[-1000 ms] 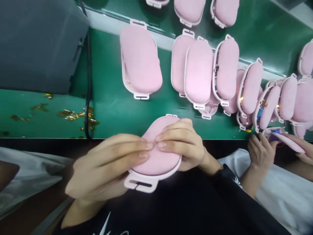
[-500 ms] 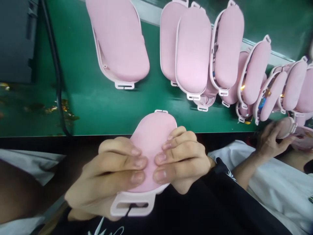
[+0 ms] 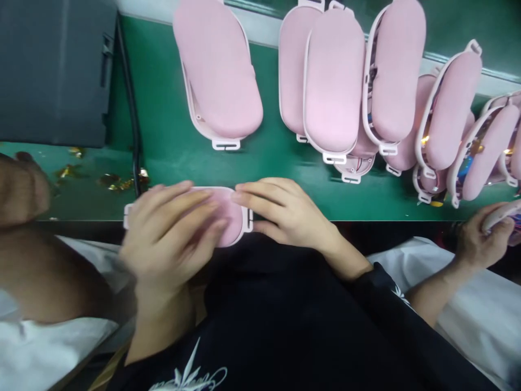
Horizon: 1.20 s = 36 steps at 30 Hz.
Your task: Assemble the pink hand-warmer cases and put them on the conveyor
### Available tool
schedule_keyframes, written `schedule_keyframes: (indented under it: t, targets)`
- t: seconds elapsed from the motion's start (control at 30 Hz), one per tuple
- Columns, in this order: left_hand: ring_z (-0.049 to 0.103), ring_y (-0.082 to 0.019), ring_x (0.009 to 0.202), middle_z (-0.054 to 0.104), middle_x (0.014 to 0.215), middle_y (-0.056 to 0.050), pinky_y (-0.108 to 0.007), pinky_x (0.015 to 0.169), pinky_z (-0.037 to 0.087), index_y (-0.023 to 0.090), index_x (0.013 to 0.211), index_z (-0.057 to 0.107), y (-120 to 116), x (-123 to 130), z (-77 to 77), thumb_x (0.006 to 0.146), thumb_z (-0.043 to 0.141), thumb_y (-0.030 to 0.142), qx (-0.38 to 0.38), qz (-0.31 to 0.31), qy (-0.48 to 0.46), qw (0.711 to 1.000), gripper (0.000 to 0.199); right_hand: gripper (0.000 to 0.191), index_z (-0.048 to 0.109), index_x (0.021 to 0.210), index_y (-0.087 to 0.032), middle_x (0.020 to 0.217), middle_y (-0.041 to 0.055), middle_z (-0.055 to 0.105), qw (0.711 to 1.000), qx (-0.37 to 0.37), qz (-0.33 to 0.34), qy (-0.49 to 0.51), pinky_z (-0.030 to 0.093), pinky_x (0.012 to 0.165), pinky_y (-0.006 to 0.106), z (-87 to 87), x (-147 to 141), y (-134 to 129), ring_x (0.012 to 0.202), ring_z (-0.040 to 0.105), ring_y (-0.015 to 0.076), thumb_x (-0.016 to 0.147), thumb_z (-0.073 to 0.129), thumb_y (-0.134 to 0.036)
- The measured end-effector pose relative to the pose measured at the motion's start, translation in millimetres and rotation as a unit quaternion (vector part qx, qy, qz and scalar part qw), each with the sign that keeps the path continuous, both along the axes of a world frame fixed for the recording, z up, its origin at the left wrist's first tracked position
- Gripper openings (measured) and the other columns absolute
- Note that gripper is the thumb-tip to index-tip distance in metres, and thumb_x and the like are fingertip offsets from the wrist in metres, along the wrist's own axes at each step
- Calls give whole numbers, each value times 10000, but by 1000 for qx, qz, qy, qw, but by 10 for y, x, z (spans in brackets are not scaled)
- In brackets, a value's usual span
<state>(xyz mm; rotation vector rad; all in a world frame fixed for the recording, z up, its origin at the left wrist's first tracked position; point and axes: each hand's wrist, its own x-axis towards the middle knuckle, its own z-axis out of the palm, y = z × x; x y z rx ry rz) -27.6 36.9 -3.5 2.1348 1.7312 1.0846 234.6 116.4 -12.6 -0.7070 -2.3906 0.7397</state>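
Note:
A pink oval plastic case [image 3: 228, 214] with white strap loops at both ends lies crosswise at the front edge of the green table. My left hand [image 3: 166, 233] rests over its left and middle part, fingers bent across the top and thumb along the near side. At its right end, my right hand [image 3: 285, 212] grips the rim near the loop, fingers above and thumb below. Much of the case's left half is hidden under my left hand. Beyond it, another pink case [image 3: 220, 70] lies on the table with its cover sitting askew on the base.
Several pink cases [image 3: 334, 81] overlap in a row to the right, some gaping with wires inside. A dark grey box [image 3: 52, 70] and a black cable [image 3: 129, 103] are at left, near gold scraps [image 3: 118, 182]. A co-worker's hand [image 3: 482, 239] holds a case at right; another person's arm [image 3: 61, 271] is at left.
The case has turned from lengthwise to crosswise and moved away from my body to the table edge. My hands have shifted from pressing its middle to its left part and right end.

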Motion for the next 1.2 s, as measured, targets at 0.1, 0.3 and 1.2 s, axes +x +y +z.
schedule_keyframes:
  t: [0.1, 0.3, 1.2]
  targets:
    - [850, -278, 1004, 878, 1089, -76, -422, 962, 690, 215, 1200, 820, 103, 125, -34, 924, 788, 99, 83, -23, 31, 996, 301, 476, 592, 1575, -331, 1606, 39, 662, 997, 10, 33, -71, 551, 1204, 420, 56, -129, -28, 1438, 614, 226, 1104, 658, -355]
    - [785, -177, 733, 853, 853, -41, -289, 686, 606, 185, 1054, 855, 395, 174, -29, 1046, 697, 251, 57, 121, -74, 988, 172, 707, 555, 1594, -350, 1750, 27, 498, 993, 46, 19, -107, 605, 1189, 447, 42, -387, -106, 1434, 591, 290, 958, 860, -310]
    - [848, -332, 902, 876, 1046, -125, -436, 844, 572, 150, 1139, 820, 130, 291, 308, 851, 889, 94, 73, -62, 55, 994, 302, 300, 765, 1291, -181, 1244, 95, 841, 982, 4, -51, 181, 669, 1065, 395, -26, -61, 35, 1210, 792, 214, 1052, 743, -361]
